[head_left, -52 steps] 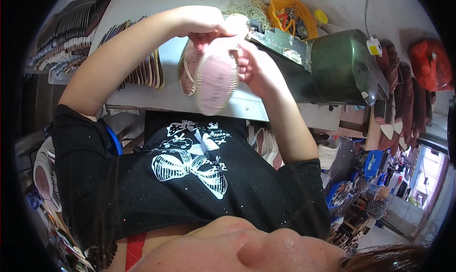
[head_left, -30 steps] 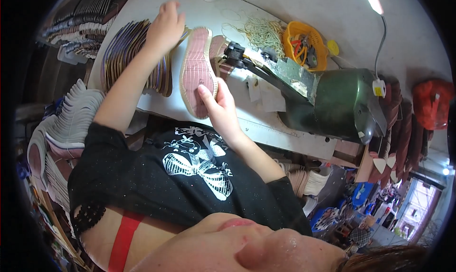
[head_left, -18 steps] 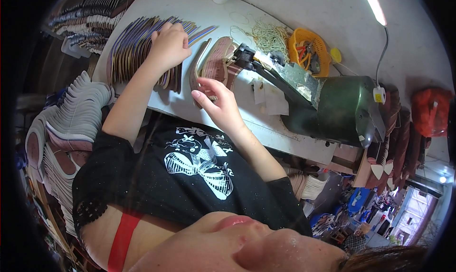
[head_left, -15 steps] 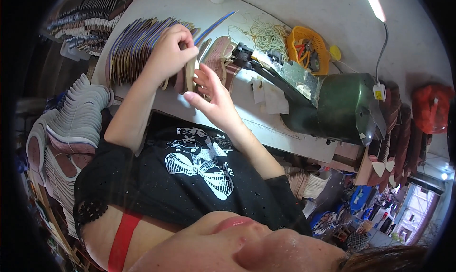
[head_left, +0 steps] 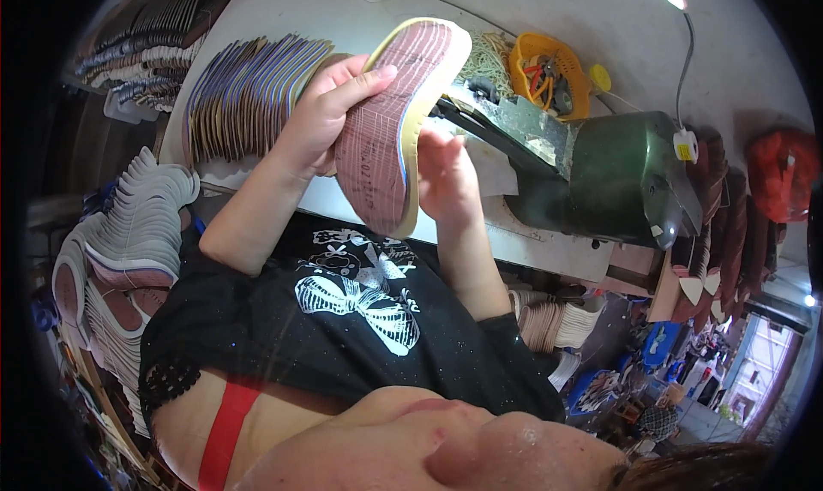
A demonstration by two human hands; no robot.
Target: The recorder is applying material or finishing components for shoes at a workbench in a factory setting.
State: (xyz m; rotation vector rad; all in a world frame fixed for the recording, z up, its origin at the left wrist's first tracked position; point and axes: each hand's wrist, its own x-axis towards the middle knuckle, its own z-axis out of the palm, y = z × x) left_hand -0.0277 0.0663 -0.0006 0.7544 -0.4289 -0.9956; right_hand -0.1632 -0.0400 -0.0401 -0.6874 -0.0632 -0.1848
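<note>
My left hand [head_left: 330, 118] is closed on an insole [head_left: 377, 135], its thumb lying over the striped reddish-brown face. The insole is held tilted above the table, with pale yellow and blue layers along its edge. Beside the insole's right edge is my right hand [head_left: 453, 182], open, palm partly showing and slightly blurred. Some of its fingertips are hidden behind the insole, and I cannot tell whether they touch it. A long row of insoles [head_left: 253, 101] stands on edge on the table, to the left of my left hand.
A dark green machine [head_left: 621, 178] with a long arm stands on the white table [head_left: 283, 11] to the right. Behind it are a yellow basket [head_left: 570, 71] of pliers and a heap of pale cord [head_left: 489, 58]. Stacked grey-white insoles [head_left: 141, 212] rise at my left.
My left hand has taken up an insole and brought it right and nearer, face turned toward me. My right hand has moved right, beside the insole's edge.
</note>
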